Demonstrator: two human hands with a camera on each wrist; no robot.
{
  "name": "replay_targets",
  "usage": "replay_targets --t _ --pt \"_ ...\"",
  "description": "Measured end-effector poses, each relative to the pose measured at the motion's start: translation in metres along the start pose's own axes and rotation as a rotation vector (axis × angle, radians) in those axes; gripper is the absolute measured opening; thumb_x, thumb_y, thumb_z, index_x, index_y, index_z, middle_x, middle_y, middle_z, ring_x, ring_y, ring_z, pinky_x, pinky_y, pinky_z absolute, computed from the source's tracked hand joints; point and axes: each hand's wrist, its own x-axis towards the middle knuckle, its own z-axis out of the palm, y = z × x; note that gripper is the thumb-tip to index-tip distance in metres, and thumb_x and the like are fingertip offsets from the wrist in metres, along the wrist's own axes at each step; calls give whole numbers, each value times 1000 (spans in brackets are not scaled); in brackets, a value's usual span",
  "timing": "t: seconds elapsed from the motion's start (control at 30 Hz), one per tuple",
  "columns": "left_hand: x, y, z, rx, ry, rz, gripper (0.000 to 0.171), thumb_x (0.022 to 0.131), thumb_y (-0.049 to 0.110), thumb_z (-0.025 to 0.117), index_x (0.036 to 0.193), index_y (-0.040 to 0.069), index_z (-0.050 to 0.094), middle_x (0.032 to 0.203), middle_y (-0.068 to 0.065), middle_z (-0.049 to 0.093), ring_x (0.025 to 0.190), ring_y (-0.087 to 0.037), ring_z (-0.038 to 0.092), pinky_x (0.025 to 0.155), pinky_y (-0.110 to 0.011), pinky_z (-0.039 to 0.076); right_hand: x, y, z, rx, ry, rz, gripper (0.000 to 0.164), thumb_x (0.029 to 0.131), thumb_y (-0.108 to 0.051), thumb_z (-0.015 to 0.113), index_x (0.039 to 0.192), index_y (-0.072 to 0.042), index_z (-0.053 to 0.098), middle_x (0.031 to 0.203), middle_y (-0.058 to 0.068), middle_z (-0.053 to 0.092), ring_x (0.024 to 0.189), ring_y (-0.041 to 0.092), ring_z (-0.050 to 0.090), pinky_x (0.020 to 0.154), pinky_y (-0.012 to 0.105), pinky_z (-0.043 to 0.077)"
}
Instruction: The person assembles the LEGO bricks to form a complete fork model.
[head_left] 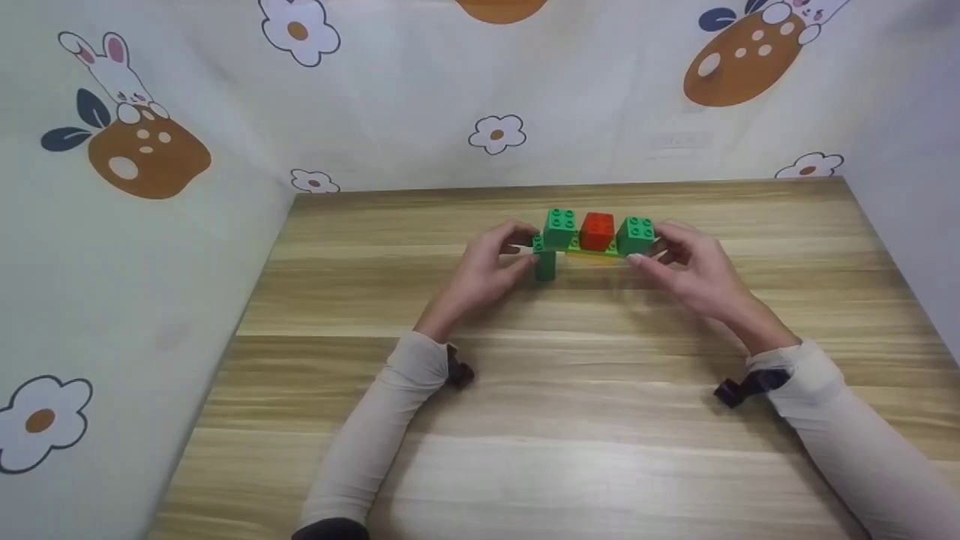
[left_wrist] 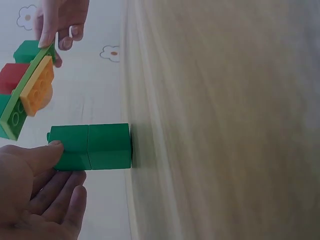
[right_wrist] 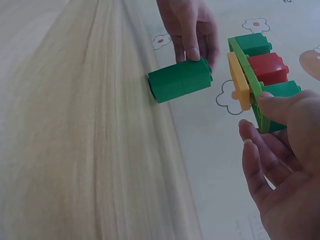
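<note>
Near the back of the table, my left hand (head_left: pixel 491 270) pinches the upper brick of an upright stack of two green bricks (head_left: pixel 545 268), whose base is right at the tabletop. My right hand (head_left: pixel 697 274) grips one end of a built piece between thumb and fingers. That piece has a long lime-green plate (right_wrist: pixel 244 62) carrying a green brick (head_left: pixel 560 227), a red brick (head_left: pixel 598 231) and another green brick (head_left: pixel 636 235) in a row. Under the plate sits an orange-yellow plate (left_wrist: pixel 38 90). In the left wrist view, the piece is held above the stack's level, apart from it.
The wood-grain table (head_left: pixel 525 420) meets a pale back wall (head_left: pixel 585 97) printed with flowers and rabbits, just behind the bricks. Another printed wall (head_left: pixel 150 285) borders the left side, and a plain pale one (head_left: pixel 907 180) the right. Black wrist straps (head_left: pixel 757 384) sit over the light sleeves.
</note>
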Motion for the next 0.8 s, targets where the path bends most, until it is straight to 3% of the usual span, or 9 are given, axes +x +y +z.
replay_targets --t 0.47,0.8 --pt "-2 8 19 -50 -56 31 37 100 13 79 134 8 67 132 -12 75 126 -23 71 111 -32 56 0 -7 0 124 37 -21 37 99 -9 80 133 0 72 111 2 67 92 10 70 85 16 60" --pt "-5 11 27 -71 -81 -11 46 96 21 84 137 14 66 135 -6 75 126 -19 71 111 -29 56 0 -4 1 171 21 -40 39 99 -7 78 137 -1 70 115 4 69 92 13 72 86 20 62"
